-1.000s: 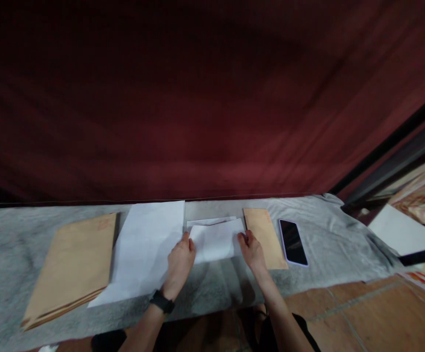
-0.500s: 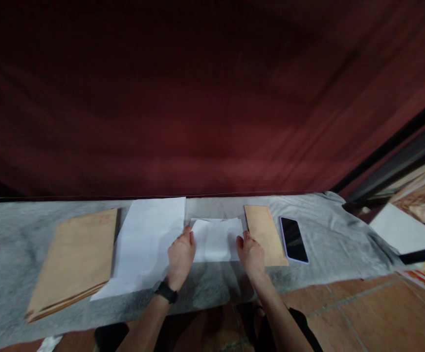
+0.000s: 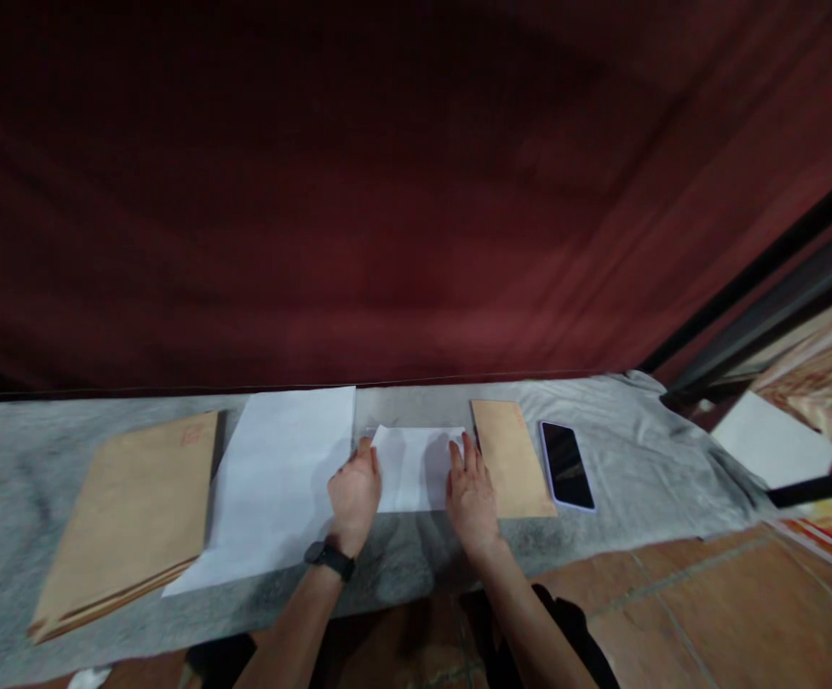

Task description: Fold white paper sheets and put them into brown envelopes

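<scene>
A folded white sheet [image 3: 413,467] lies on the grey cloth [image 3: 638,469] in front of me. My left hand [image 3: 353,496], with a black watch on its wrist, rests flat on the sheet's left edge with fingers stretched out. My right hand [image 3: 469,493] lies flat on the sheet's right part, fingers straight and pressing down. A small brown envelope [image 3: 511,457] lies just right of the right hand. A larger white paper [image 3: 276,483] lies just left of the left hand.
A stack of big brown envelopes [image 3: 128,517] sits at the far left. A dark phone [image 3: 566,464] lies right of the small envelope. A dark red curtain [image 3: 387,191] hangs behind. Tiled floor [image 3: 709,612] shows at the lower right, with a white sheet [image 3: 767,445] beyond.
The folded sheet, raised at its edges before, now lies flat. Both hands went from holding its sides to pressing on top, the right hand sliding inward.
</scene>
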The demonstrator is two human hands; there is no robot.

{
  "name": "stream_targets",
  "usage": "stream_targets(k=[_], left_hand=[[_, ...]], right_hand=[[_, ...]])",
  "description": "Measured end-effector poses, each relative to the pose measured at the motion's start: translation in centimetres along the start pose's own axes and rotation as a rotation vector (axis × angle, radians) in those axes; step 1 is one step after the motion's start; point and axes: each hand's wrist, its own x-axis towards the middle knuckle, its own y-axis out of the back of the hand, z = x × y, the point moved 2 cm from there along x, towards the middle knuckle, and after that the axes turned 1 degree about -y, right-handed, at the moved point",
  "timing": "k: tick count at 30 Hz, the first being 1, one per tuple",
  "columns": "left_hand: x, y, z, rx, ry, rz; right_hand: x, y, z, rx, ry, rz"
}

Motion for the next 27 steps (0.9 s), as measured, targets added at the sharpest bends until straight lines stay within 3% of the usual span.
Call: stream_targets(k=[6, 15, 21, 27], left_hand=[[0.1, 0.1, 0.4, 0.026, -0.028, -0.055], [0.0, 0.2, 0.2, 0.026, -0.051, -0.055], [0.2, 0.7, -0.3, 0.034, -0.040, -0.068], [-1.0, 1.3, 0.8, 0.106, -0.168, 0.048]], right_hand=[[-0.4, -1.7, -1.6, 0.135, 0.131, -0.005], [-1.5, -2.8, -2.9, 0.098, 0.086, 0.065], [-1.5, -2.7, -3.0, 0.070, 0.053, 0.022], [-1.3, -2.6, -3.0, 0.074, 0.046, -0.041]])
